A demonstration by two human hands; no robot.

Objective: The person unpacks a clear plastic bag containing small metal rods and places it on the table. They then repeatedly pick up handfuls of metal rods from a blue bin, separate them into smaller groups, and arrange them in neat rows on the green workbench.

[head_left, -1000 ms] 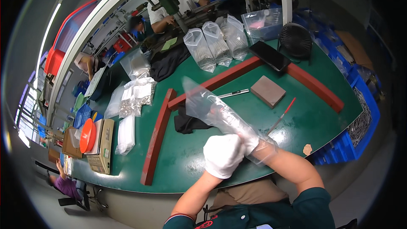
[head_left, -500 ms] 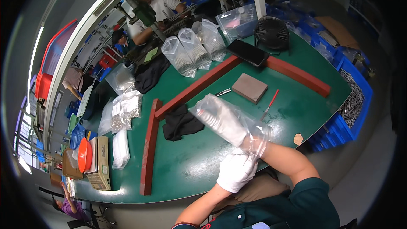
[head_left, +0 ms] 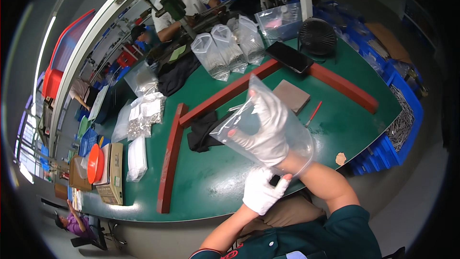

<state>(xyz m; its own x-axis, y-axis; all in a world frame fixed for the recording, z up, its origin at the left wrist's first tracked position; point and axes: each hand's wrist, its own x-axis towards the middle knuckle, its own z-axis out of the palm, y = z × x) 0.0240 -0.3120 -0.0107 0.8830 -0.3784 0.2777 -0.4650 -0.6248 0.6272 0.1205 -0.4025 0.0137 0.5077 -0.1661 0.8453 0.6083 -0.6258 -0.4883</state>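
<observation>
Right now the right hand (head_left: 263, 132), in a white glove, is pushed deep inside a clear plastic bag (head_left: 261, 124), fingers spread wide and grasping nothing, so the bag stands stretched over it above the green surface (head_left: 215, 182). The left hand (head_left: 261, 193), also gloved, sits at the bag's open mouth near the right wrist; its grip looks pinched on the bag's rim, though the exact contact is hard to make out.

The thin film is the weak point. Spread fingers pressing outward could split a seam or poke through a corner, and a hard tug at the rim by the left hand could tear the mouth. If the pinch at the rim slips, the bag could slide off the glove and drop onto the surface, or onto the black cloth (head_left: 203, 132) lying just beyond it against the red wooden rail (head_left: 225, 97). Raised this high, the bag also blocks part of the view of the brown block (head_left: 291, 96) and the red pen (head_left: 313, 113) behind it, so a sweep of the forearm could knock them. The filled bags (head_left: 225, 50) standing farther back are well clear.
</observation>
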